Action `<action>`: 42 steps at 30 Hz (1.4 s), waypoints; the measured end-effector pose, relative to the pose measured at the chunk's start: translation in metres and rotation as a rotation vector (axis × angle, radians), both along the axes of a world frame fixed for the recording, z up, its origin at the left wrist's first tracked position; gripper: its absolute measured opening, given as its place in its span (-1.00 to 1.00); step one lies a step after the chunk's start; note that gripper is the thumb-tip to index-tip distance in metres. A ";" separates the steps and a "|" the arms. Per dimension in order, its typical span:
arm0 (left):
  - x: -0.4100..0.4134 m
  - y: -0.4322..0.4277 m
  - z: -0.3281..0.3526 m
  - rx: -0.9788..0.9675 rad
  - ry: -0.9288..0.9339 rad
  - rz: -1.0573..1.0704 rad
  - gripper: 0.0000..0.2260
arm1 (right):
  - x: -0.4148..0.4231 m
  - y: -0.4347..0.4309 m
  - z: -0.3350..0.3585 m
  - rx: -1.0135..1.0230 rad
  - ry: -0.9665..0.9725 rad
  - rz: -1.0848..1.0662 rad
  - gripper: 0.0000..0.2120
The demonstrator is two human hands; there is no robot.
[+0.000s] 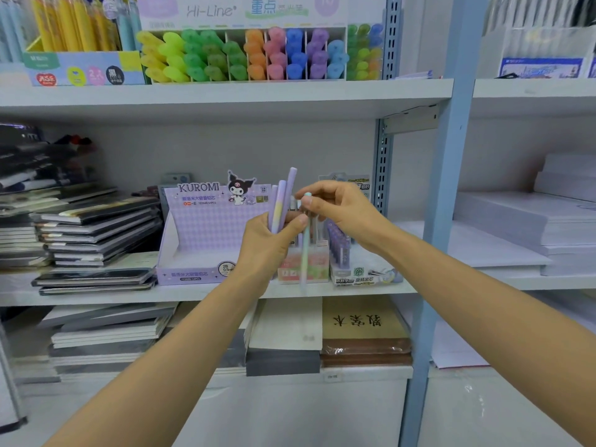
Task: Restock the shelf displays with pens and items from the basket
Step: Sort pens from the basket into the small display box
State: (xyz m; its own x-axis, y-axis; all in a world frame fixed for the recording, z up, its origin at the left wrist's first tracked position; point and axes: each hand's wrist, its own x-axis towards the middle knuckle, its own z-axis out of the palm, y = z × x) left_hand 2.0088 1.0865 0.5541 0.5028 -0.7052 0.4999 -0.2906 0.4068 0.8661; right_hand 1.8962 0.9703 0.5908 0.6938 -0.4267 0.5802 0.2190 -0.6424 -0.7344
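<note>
My left hand (269, 245) grips a small bunch of pastel purple-and-yellow pens (281, 201), held upright in front of the middle shelf. Just to its right, my right hand (338, 209) pinches the top of a single pale green pen (305, 240) that hangs down, blurred. Both hands hover in front of a purple Kuromi display box (200, 233), whose tray looks empty, and a small pink-and-green pen box (303, 266) beside it. No basket is in view.
A box of lead refills (354, 266) stands right of the pen box. Stacked notebooks (93, 233) fill the left of the shelf, paper stacks (532, 227) the right bay. Highlighters (245, 56) line the upper shelf. A blue upright post (442, 221) divides the bays.
</note>
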 end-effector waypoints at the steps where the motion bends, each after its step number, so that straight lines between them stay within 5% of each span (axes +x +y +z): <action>1: 0.003 -0.001 0.001 0.028 0.041 0.015 -0.88 | -0.001 -0.002 0.003 0.010 -0.056 -0.035 -0.88; 9: 0.022 -0.009 -0.004 0.160 0.244 -0.068 -0.86 | -0.002 -0.035 0.019 0.017 -0.422 -0.323 -0.91; 25: 0.049 -0.012 -0.026 0.188 0.042 -0.124 -0.73 | 0.036 -0.068 -0.016 -0.373 -0.105 -0.579 -0.87; 33: 0.050 -0.017 -0.032 0.189 0.062 -0.146 -0.76 | 0.041 -0.068 -0.007 -0.252 -0.020 -0.488 -0.83; 42: 0.050 -0.015 -0.032 0.158 0.109 -0.141 -0.76 | 0.048 -0.077 -0.022 -0.357 0.097 -0.686 -0.82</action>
